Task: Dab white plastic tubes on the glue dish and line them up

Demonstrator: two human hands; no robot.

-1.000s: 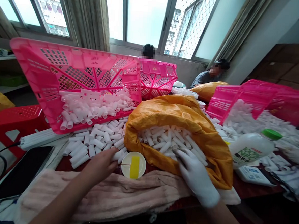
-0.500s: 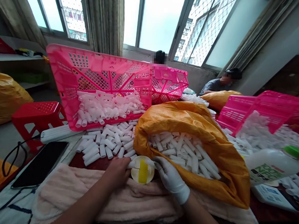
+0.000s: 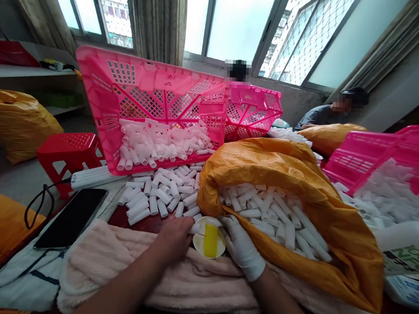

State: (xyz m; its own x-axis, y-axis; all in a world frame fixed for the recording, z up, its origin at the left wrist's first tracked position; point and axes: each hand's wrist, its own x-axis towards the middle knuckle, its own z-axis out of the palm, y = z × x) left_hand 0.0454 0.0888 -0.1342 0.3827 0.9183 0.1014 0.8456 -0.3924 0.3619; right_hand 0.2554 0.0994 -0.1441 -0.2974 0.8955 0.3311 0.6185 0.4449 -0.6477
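My bare left hand (image 3: 176, 236) has its fingers closed around a white tube (image 3: 195, 229), at the left edge of a round white disc (image 3: 210, 237) with a yellow strip across it. On the disc's other side is my gloved right hand (image 3: 242, 249), fingers bent together at its upper right edge; what they pinch is too small to make out. A pink towel (image 3: 118, 260) lies beneath both hands. Loose white tubes (image 3: 153, 204) are heaped behind my left hand. An orange sack (image 3: 266, 160) full of white tubes lies open beyond my right hand.
A pink basket (image 3: 170, 95) of tubes stands tilted behind the heap. On the left are a black phone (image 3: 72, 219), a power strip (image 3: 94, 177) and a red stool (image 3: 68, 143). A bottle (image 3: 406, 245) stands at right. Two people sit near the windows.
The view has shifted, so the scene sits further right and more of the left side shows. The white tube's right part no longer shows across the disc; both hands remain beside it.
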